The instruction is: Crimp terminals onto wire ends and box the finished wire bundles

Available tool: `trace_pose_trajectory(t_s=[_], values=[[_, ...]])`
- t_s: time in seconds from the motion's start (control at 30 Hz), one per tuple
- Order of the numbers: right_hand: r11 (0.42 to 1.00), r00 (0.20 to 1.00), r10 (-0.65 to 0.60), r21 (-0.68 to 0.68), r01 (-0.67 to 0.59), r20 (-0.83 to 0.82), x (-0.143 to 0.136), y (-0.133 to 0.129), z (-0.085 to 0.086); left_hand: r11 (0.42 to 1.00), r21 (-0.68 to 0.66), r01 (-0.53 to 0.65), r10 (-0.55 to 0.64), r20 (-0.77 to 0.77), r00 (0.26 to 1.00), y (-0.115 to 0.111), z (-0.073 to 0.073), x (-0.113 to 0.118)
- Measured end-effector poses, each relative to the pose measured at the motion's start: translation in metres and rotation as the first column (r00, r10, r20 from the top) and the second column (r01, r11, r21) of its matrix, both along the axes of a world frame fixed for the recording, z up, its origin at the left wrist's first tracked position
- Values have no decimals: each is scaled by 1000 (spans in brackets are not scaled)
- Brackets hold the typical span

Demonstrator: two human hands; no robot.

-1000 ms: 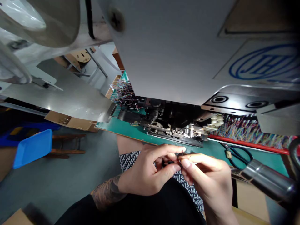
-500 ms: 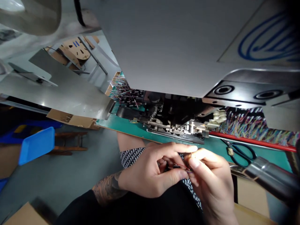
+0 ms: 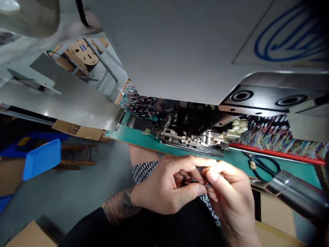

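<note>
Now L hand (image 3: pixel 166 188) & R hand (image 3: pixel 232 192) pinch thin wires (image 3: pixel 194 180): prob. light, bendy, best gripped nr ends.

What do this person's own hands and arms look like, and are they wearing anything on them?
Both the left hand and the right hand are ungloved, with no rings visible. A patterned tattoo covers the left forearm up to a black sleeve. No sleeve shows on the right.
</note>
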State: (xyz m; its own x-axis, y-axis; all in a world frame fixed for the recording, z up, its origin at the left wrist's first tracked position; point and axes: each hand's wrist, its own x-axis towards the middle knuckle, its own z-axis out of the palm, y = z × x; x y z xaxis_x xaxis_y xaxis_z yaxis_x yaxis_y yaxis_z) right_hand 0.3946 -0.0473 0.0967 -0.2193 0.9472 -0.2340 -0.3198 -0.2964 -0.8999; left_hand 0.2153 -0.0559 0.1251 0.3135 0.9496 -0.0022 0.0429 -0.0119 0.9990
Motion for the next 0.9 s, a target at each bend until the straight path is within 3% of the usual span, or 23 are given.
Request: trace_pose_trajectory(t_s=[0.33, 0.43, 0.5, 0.6, 0.67, 0.8, 0.9], values=[[1000, 1000, 19, -5, -19, -20, -1, 1, -2, 999, -40, 4, -2, 38, 999, 0, 0, 2], [999, 991, -44, 30, 40, 127, -1, -1, 1, 995, -101, -22, 25, 29, 999, 1, 0, 1], [979, 957, -115, 195, 64, 265, 0, -1, 1, 990, -138, -37, 43, 42, 998, 3, -2, -1], [877, 914, -208, 481, 17, 347, 0, 0, -3, 983, -177, -50, 60, 51, 997, 6, -12, -4], [828, 913, -225, 561, -5, 340, 0, -2, -8, 977, -207, -50, 66, 71, 995, 6, -24, -4], [785, 913, -190, 614, -79, 360, 10, -6, -22, 972, -221, -84, 113, 122, 986, 3, -46, -1], [830, 851, -190, 543, -127, 490, 47, 0, -36, 963, -228, -141, 162, 79, 984, 0, -54, 1]])
